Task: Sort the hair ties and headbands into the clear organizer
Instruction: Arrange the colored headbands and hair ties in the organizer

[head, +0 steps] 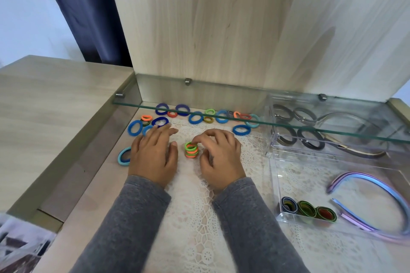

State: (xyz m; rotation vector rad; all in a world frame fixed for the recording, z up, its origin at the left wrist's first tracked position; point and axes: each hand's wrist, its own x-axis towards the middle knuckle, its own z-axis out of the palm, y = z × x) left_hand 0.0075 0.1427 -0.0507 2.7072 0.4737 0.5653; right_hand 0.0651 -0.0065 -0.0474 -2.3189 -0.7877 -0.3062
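Closest to me, grey sleeves run forward over the lace cloth that covers the desk. To the right stands the clear organizer. Its nearest compartment holds three bundles of small ties set on edge in a row, which I take to be the pattern each new bundle is meant to follow. Beside them, in the larger bay, lie the blue and lilac headbands.

Further on are my hands. The left hand lies flat on the cloth with its fingers straight and holds nothing. I judge it is there to steady the cloth, or is ready to gather the next tie. A light blue tie shows just at its outer edge. The right hand has its fingers curled, and the thumb and forefinger pinch the top of a stack of green and orange ties that stands on the cloth between the hands. The stacking looks like a way to lift them into the organizer as one bundle.

Beyond the hands, loose ties in blue, navy, orange and green lie scattered and unsorted. The organizer's far compartments hold dark ties and a dark headband. A glass shelf hangs over that back row, so reaches there must go under it.
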